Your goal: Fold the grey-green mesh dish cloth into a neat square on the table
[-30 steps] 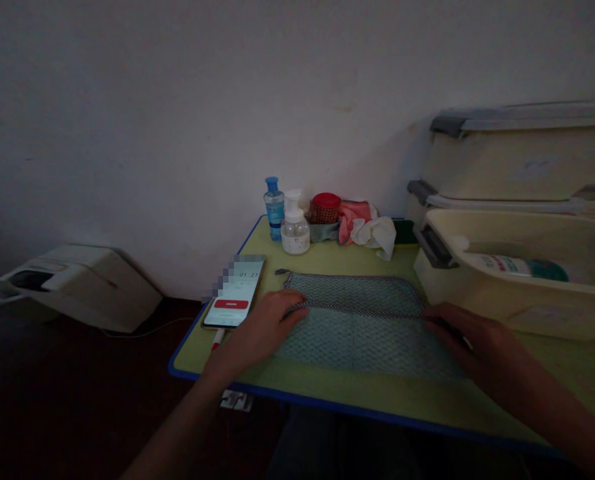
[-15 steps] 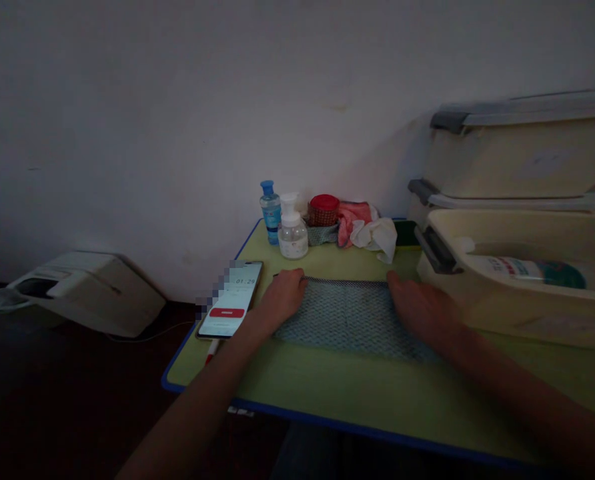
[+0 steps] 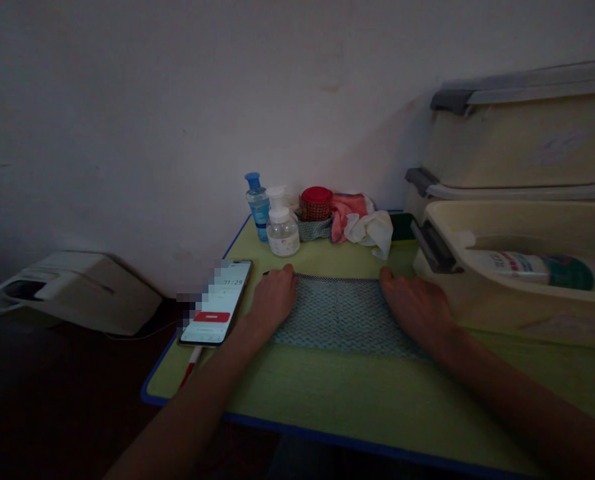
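A grey-blue woven cloth (image 3: pixel 345 317) with a dark stitched far edge lies spread on the yellow-green table (image 3: pixel 327 387). My left hand (image 3: pixel 275 293) is closed on its far left corner. At the far right corner my right hand (image 3: pixel 412 300) also grips the cloth, fingers closed at the edge. Between the two hands the fabric is stretched flat. A phone (image 3: pixel 215 307) with a lit screen and a red-and-white cable (image 3: pixel 191 363) plugged in rests to the left of my left hand.
Behind the cloth stand a blue bottle (image 3: pixel 258 210), a clear pump bottle (image 3: pixel 283 233), a red-lidded container (image 3: pixel 316 203), a red cloth (image 3: pixel 345 213) and a crumpled white cloth (image 3: pixel 372 232). An open cream bin (image 3: pixel 507 307) holding a bottle (image 3: pixel 542 268) is at right, before stacked boxes (image 3: pixel 517 150).
The view has shifted slightly, so the table's things appear a little further left. Both hands keep their hold on the cloth's far corners, and it lies much the same.
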Demonstrator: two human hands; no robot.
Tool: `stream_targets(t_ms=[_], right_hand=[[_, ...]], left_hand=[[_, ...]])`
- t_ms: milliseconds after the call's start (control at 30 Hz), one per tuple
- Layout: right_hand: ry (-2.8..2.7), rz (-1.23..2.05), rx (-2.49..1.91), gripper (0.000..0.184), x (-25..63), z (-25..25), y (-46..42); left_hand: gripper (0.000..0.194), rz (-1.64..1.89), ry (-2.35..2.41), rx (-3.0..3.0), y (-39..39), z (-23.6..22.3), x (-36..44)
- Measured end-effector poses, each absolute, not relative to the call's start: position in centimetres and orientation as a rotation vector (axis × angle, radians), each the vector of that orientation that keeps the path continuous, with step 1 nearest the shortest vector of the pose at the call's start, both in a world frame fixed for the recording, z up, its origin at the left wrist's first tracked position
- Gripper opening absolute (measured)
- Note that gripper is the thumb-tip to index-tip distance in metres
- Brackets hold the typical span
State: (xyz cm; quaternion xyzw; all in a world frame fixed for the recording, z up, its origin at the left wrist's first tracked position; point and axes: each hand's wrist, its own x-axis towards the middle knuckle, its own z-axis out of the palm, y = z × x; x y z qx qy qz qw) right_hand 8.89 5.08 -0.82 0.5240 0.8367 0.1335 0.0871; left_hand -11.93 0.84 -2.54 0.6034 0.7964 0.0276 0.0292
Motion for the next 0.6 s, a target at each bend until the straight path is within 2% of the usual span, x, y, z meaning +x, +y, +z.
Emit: stream_targets(t_ms=[200, 400, 600], right_hand=[[2.536, 0.46, 1.547, 0.032, 8.9, -1.3, 5.1], [2.693, 0.656, 1.418, 0.025, 9.3, -1.7, 5.3], [2.68, 0.562, 1.41, 0.025, 9.4, -2.0, 5.7]], left_hand=[[0.023, -0.044, 2.532, 1.929, 0.4, -2.4, -11.2], [0.024, -0.06, 2.56, 2.042, -0.1, -2.8, -10.8], [0.026, -0.009, 2.554, 2.051, -0.1, -3.1, -11.1]])
